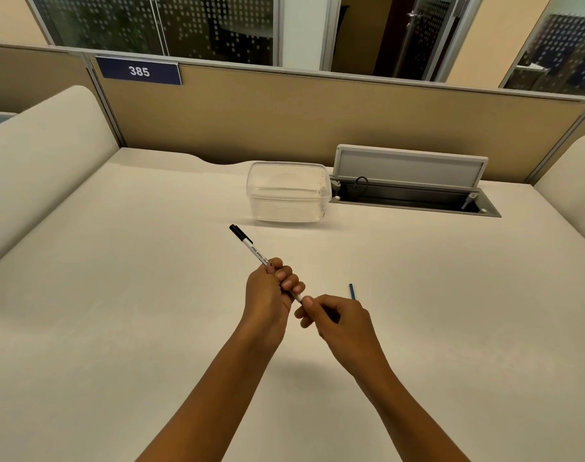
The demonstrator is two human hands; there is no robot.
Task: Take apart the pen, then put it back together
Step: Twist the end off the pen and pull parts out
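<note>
A white pen (251, 249) with a black cap points up and to the left, held above the desk. My left hand (272, 291) is wrapped around the lower part of its barrel. My right hand (337, 318) pinches the pen's near end between thumb and fingers, just right of the left hand. A thin blue rod (351, 291), maybe the refill, shows just beyond my right hand; whether it lies on the desk or is held I cannot tell.
A clear plastic box (288, 191) stands on the white desk (118, 295) behind the pen. To its right an open cable hatch (414, 198) with a raised lid is set into the desk. Beige partitions border the back and sides.
</note>
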